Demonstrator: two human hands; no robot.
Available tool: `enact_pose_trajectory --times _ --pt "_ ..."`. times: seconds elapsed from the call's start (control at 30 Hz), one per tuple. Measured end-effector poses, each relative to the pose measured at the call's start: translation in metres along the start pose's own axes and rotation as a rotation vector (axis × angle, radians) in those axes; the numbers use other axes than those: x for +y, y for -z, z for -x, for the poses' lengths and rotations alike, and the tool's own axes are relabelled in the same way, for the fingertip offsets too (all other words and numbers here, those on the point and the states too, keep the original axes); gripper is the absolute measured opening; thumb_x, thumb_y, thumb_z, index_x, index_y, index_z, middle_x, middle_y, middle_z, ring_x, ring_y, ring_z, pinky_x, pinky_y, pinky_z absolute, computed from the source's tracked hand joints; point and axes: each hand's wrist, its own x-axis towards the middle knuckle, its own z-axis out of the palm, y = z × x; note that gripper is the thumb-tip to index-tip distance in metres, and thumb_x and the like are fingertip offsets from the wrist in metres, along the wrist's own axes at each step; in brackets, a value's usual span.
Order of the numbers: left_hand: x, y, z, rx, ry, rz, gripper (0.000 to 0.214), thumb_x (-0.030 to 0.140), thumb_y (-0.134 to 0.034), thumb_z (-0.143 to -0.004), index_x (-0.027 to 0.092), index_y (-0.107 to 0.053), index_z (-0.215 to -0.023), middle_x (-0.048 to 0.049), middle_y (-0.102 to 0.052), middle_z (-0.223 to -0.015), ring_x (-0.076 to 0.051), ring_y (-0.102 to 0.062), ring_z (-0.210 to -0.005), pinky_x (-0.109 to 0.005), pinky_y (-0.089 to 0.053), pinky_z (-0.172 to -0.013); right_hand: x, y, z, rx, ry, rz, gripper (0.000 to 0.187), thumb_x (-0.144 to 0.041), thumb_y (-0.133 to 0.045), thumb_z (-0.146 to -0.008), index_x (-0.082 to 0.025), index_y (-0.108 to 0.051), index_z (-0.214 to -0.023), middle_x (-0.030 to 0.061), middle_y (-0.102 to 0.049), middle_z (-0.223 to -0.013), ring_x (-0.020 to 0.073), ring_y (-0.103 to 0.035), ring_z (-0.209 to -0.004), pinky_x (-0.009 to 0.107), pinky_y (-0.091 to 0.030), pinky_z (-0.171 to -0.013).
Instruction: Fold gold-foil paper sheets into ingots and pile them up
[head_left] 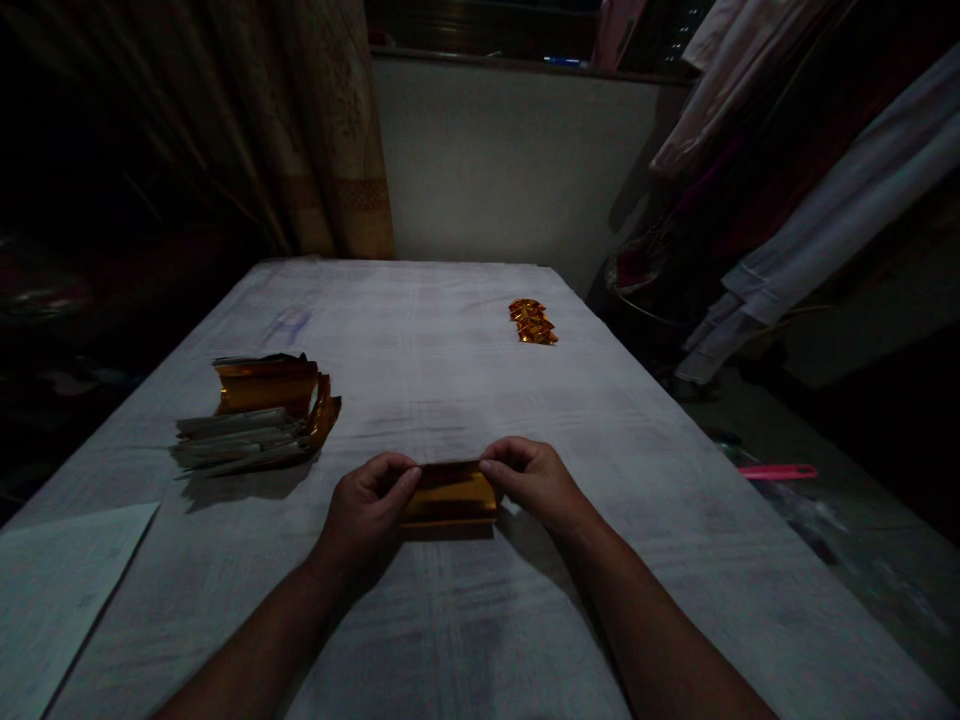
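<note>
A gold foil sheet lies low over the white cloth-covered table in front of me. My left hand pinches its left end and my right hand pinches its right end, fingers curled over the top edge. A stack of gold foil sheets with curled upper leaves sits to the left. A small pile of folded gold pieces lies farther back on the right.
A pale sheet of paper covers the table's near left corner. Curtains hang behind the table on the left. Clothes hang on the right, above a dim floor with a pink object.
</note>
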Motion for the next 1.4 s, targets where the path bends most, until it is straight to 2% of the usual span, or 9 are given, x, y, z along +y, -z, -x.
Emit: enact_pose_trajectory --times 0.2,0.33,0.5,0.6,0.73,1.0,1.2,1.3,1.4 --pt "-0.005 0.000 0.001 -0.015 -0.008 -0.024 0.025 0.044 -0.066 -0.078 0.019 -0.067 -0.073 -0.0008 -0.067 -0.067 -0.016 -0.063 -0.063 -0.027 -0.051 -0.060 0.001 0.000 -0.001 0.008 0.031 0.031 0.026 -0.044 -0.077 -0.066 -0.019 -0.068 -0.070 -0.0011 -0.065 -0.065 0.0131 -0.057 -0.060 0.028 -0.046 -0.062" --pt "-0.007 0.002 -0.001 0.035 -0.091 -0.216 0.026 0.046 -0.062 -0.082 0.022 -0.068 -0.073 -0.0022 -0.069 -0.071 -0.020 -0.063 -0.069 -0.031 -0.051 -0.066 0.005 -0.002 -0.002 0.042 0.051 0.100 0.023 -0.043 -0.072 -0.070 -0.020 -0.070 -0.072 0.0001 -0.067 -0.065 0.0153 -0.060 -0.061 0.029 -0.047 -0.062" --pt "-0.007 0.005 -0.006 0.036 -0.222 -0.555 0.022 0.040 -0.061 -0.083 0.025 -0.070 -0.071 -0.0027 -0.072 -0.074 -0.025 -0.064 -0.079 -0.042 -0.045 -0.083 0.008 -0.008 -0.002 0.168 0.103 0.490 0.011 -0.030 -0.066 -0.078 -0.023 -0.073 -0.076 0.0016 -0.073 -0.075 0.0190 -0.067 -0.072 0.031 -0.048 -0.068" --pt "-0.008 0.004 -0.007 0.005 -0.232 -0.638 0.019 0.037 -0.061 -0.084 0.025 -0.071 -0.073 -0.0019 -0.073 -0.075 -0.025 -0.063 -0.080 -0.044 -0.041 -0.086 0.007 -0.012 -0.003 0.214 0.171 0.748 0.009 -0.025 -0.066 -0.081 -0.026 -0.075 -0.077 0.0019 -0.075 -0.081 0.0199 -0.067 -0.077 0.031 -0.047 -0.073" --pt "-0.009 0.002 -0.008 -0.027 -0.238 -0.684 0.016 0.034 -0.061 -0.084 0.025 -0.072 -0.076 -0.0014 -0.074 -0.078 -0.025 -0.063 -0.082 -0.042 -0.039 -0.087 0.004 -0.015 -0.004 0.206 0.182 0.913 0.011 -0.022 -0.066 -0.083 -0.027 -0.076 -0.079 0.0027 -0.076 -0.084 0.0202 -0.066 -0.080 0.031 -0.045 -0.073" --pt "-0.004 0.002 -0.009 -0.063 -0.209 -0.746 0.015 0.034 -0.063 -0.084 0.025 -0.072 -0.077 -0.0014 -0.073 -0.077 -0.026 -0.064 -0.081 -0.042 -0.037 -0.085 0.001 -0.016 -0.005 0.185 0.143 0.978 0.010 -0.022 -0.067 -0.086 -0.026 -0.076 -0.083 0.0027 -0.076 -0.086 0.0203 -0.066 -0.083 0.030 -0.041 -0.072" --pt "-0.005 0.001 -0.010 -0.033 -0.225 -0.802 0.016 0.026 -0.065 -0.084 0.026 -0.070 -0.099 -0.0022 -0.072 -0.088 -0.025 -0.063 -0.089 -0.041 -0.039 -0.087 0.001 -0.016 -0.006 0.178 0.135 0.974 0.008 -0.020 -0.067 -0.084 -0.025 -0.073 -0.086 0.0021 -0.073 -0.086 0.0188 -0.062 -0.079 0.030 -0.038 -0.069" --pt "-0.005 0.001 -0.011 -0.079 -0.256 -0.818 0.011 0.024 -0.064 -0.086 0.027 -0.073 -0.091 -0.0026 -0.069 -0.095 -0.025 -0.060 -0.094 -0.041 -0.039 -0.088 0.000 -0.016 -0.007 0.172 0.136 0.983 0.013 -0.018 -0.069 -0.082 -0.025 -0.072 -0.093 0.0023 -0.071 -0.090 0.0186 -0.061 -0.081 0.029 -0.038 -0.070" --pt "-0.003 0.003 -0.012 -0.145 -0.281 -0.833 0.011 0.024 -0.063 -0.087 0.027 -0.074 -0.087 -0.0024 -0.067 -0.097 -0.024 -0.058 -0.095 -0.041 -0.038 -0.090 -0.001 -0.015 -0.008 0.116 0.170 1.010 0.012 -0.014 -0.068 -0.084 -0.025 -0.073 -0.087 0.0027 -0.068 -0.093 0.0186 -0.061 -0.086 0.028 -0.039 -0.072"
